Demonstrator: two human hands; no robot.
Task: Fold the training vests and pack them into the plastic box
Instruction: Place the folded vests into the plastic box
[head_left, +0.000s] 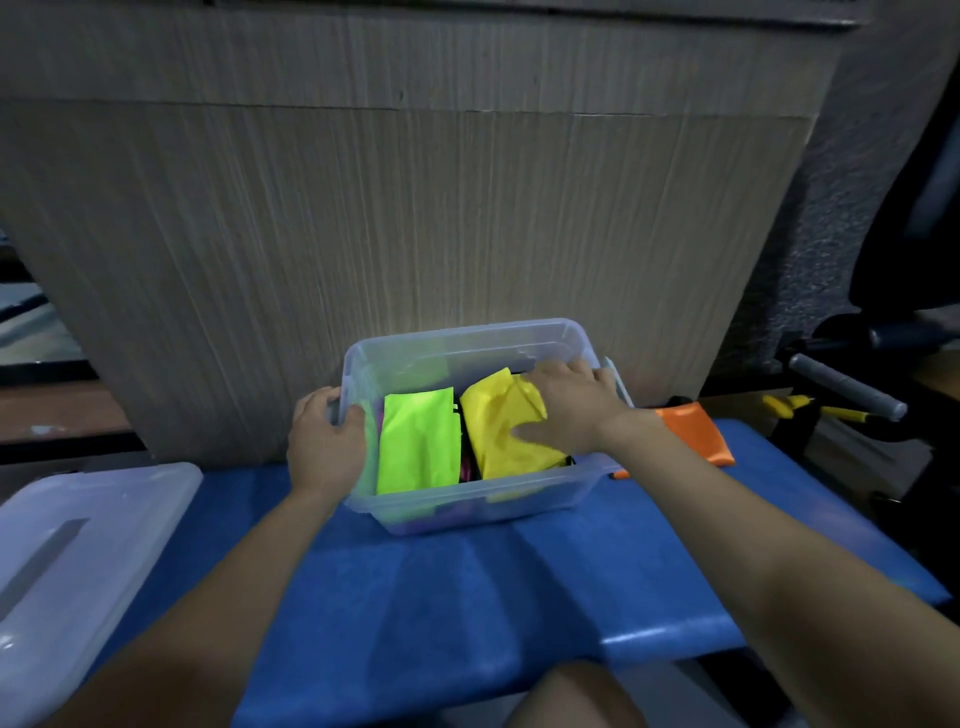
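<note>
Head view: two hands at the plastic box (470, 506) on the blue bench (467, 597).
The left hand (324, 441) gripped the box's rim; the right hand (569, 410) pressed spread fingers on the yellow vest (498, 431) beside the green vest (415, 441).

no readable text, labels, brands or numbers on any surface

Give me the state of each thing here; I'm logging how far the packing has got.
Plastic box: open, lid off, on the blue bench.
Green vest: folded, inside the box, left side.
Yellow vest: folded, inside the box, under the right hand.
Orange vest: folded, outside, on the bench right of the box.
Lid: off, lying at the left.
Left hand: grips the box's left rim.
Right hand: presses the yellow vest.
</note>
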